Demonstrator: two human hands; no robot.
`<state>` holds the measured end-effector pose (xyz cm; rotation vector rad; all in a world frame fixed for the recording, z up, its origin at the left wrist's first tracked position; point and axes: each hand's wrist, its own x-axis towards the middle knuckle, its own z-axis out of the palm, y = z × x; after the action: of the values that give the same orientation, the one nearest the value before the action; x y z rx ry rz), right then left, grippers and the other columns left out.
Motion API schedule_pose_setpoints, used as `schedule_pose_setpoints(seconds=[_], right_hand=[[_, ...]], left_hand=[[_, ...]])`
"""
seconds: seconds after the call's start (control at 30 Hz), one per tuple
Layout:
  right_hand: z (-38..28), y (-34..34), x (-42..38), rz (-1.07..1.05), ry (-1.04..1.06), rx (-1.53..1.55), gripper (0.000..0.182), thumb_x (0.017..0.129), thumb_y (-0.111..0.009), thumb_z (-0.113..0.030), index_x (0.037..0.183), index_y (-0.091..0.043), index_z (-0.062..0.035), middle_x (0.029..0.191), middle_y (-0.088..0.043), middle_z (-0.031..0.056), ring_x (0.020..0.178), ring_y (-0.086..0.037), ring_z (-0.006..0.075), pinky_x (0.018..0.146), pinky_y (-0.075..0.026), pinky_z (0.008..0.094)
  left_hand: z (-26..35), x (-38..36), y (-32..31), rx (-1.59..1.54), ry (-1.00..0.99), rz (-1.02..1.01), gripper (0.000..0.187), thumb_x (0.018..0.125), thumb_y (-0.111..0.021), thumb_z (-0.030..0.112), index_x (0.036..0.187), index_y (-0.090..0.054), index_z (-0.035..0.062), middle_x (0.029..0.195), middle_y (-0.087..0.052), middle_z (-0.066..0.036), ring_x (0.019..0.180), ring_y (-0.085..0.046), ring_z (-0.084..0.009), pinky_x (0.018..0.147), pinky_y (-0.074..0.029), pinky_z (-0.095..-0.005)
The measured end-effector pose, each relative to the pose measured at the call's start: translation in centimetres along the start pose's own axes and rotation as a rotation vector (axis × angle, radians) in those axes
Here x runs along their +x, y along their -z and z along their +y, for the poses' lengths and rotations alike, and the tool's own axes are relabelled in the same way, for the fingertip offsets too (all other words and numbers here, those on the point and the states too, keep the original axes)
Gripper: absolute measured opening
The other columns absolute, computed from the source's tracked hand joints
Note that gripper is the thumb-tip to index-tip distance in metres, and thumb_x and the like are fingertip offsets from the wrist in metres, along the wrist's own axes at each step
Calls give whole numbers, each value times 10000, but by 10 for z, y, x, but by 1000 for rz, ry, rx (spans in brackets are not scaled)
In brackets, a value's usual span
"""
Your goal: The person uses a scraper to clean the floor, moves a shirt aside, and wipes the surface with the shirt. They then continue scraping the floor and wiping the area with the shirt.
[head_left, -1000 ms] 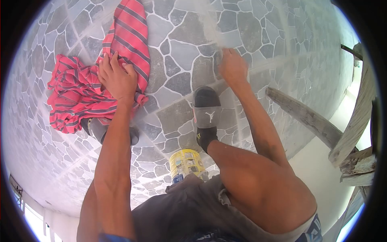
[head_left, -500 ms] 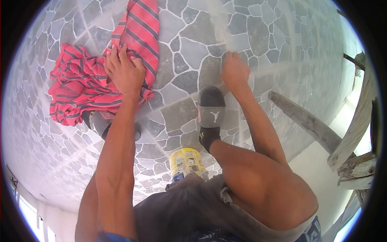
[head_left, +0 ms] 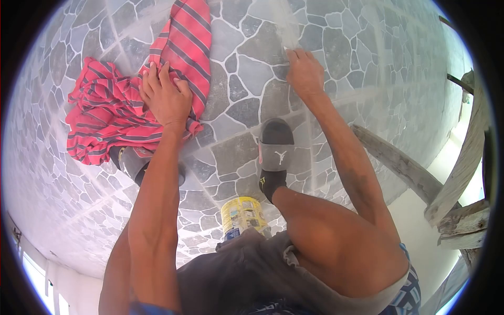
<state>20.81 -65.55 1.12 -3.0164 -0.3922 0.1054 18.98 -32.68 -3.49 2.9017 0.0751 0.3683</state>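
Observation:
My left hand (head_left: 167, 97) lies on a red cloth with dark stripes (head_left: 113, 123), its fingers spread and pressing lightly into the fabric. The cloth is bunched at the left and stretched flat at the top. My right hand (head_left: 305, 72) is closed low over the stone-patterned tile floor (head_left: 231, 152), beside a pale grout line. A tiny whitish tip shows at its fingertips; what the fingers pinch is too small to name.
Under me stands a yellow bucket (head_left: 242, 212). My feet wear dark slides; the right slide (head_left: 276, 144) is between my arms, and the left slide (head_left: 128, 163) is partly under the cloth. Weathered wooden beams (head_left: 399, 160) stand at the right, by a pale wall.
My right hand has moved up and slightly away along the grout line. My left hand has stayed on the cloth, and the view has shifted slightly.

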Motion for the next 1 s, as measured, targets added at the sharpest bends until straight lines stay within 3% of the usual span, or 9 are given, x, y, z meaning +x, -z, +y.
schedule_pose_setpoints(seconds=[0.13,0.27,0.4,0.53,0.67,0.77,0.8,0.9,1.0], right_hand=[[-19,-10,-32,-66,52,-32,190,861,-607,-89,1047,-601,-55,978,-618,140,966,-639,326,806,-536,439],[-1,3,22,-104,-60,-31,205,875,-594,-91,1073,-603,-39,979,-621,141,981,-644,332,828,-543,449],[-24,-11,-30,-90,80,-63,151,840,-619,-78,989,-601,-66,960,-620,127,959,-643,315,793,-540,430],[7,-5,45,-12,4,-35,197,833,-618,-72,1029,-610,-51,988,-614,124,936,-635,333,800,-536,444],[-17,0,11,-171,41,-20,223,842,-621,-96,1061,-614,-56,1037,-621,125,972,-634,332,818,-537,446],[-12,-3,21,-111,55,-49,226,848,-616,-108,1068,-619,-61,1049,-624,125,982,-636,326,820,-540,439],[4,-12,47,-11,70,-83,223,852,-613,-111,1070,-624,-67,1033,-628,118,973,-643,318,812,-542,438],[9,2,90,-105,-21,-107,223,860,-606,-101,1080,-627,-70,1018,-632,109,960,-649,317,803,-547,451],[-3,-14,32,-36,109,-114,163,861,-596,-94,1018,-639,-99,1017,-642,95,947,-656,311,776,-547,475]], left_hand=[[1,1,-2,1,22,6,456,863,-600,211,1309,-618,118,1462,-505,-139,1394,-430,-365,1173,-297,-574],[2,1,2,-11,28,-22,447,865,-593,207,1302,-624,119,1475,-500,-143,1399,-427,-363,1175,-289,-578],[3,9,-1,-19,45,-10,442,865,-589,199,1298,-625,117,1478,-499,-144,1402,-425,-366,1171,-292,-582],[2,-1,1,-25,26,-21,460,857,-596,195,1310,-617,114,1484,-497,-139,1404,-424,-367,1169,-294,-582],[3,4,4,-14,47,-38,466,855,-600,190,1314,-611,115,1485,-496,-135,1400,-431,-369,1164,-302,-583],[3,3,4,-22,48,-29,462,857,-597,188,1313,-610,115,1488,-493,-131,1403,-430,-369,1164,-306,-582],[3,0,5,-21,42,-33,462,857,-597,188,1313,-610,114,1489,-492,-131,1406,-426,-368,1163,-306,-582],[3,4,5,-20,35,-28,459,860,-596,186,1312,-609,111,1490,-489,-131,1415,-415,-366,1163,-306,-585],[2,7,6,-28,61,-30,456,862,-595,180,1311,-608,107,1488,-489,-136,1417,-409,-369,1164,-303,-589]])
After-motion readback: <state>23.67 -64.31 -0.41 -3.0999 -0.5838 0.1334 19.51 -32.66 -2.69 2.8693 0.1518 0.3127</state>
